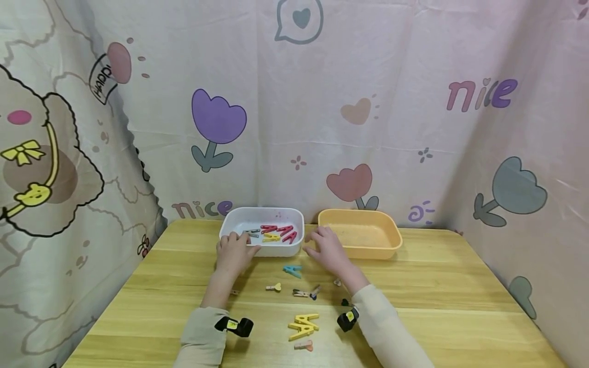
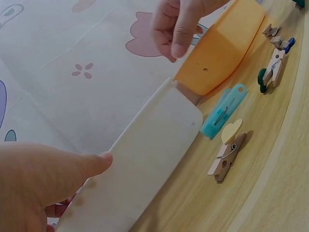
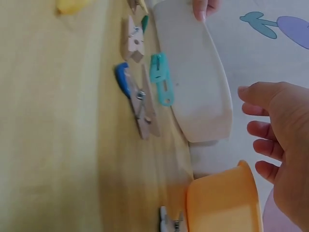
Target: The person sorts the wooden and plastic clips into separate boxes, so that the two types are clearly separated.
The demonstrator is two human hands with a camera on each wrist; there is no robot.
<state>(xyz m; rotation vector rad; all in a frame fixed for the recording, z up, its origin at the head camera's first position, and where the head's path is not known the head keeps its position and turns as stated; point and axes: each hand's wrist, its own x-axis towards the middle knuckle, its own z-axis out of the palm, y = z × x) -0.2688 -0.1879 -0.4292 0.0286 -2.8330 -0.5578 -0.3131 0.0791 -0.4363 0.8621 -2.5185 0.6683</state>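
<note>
My left hand (image 1: 233, 253) grips the near rim of a white plastic bin (image 1: 294, 250), thumb on the outer wall and fingers over the edge. Inside the bin lie several red clothespins (image 1: 285, 230), a yellow clothespin (image 1: 271, 237) and a grey-green one (image 1: 251, 232). My right hand (image 1: 327, 249) hovers by the gap between the white bin and an orange bin (image 1: 384, 250), fingers loosely bent with nothing between them. In front of the bins lie a turquoise clothespin (image 1: 292, 270) and a wooden clothespin with a pale yellow heart (image 2: 229, 152).
Nearer on the wooden table (image 1: 437, 296) are yellow clothespins (image 1: 302, 327), a clothespin with a pink heart (image 1: 303, 346) and small wooden clothespins, one with a blue piece (image 3: 140, 99). A printed curtain (image 1: 294, 128) hangs behind the bins.
</note>
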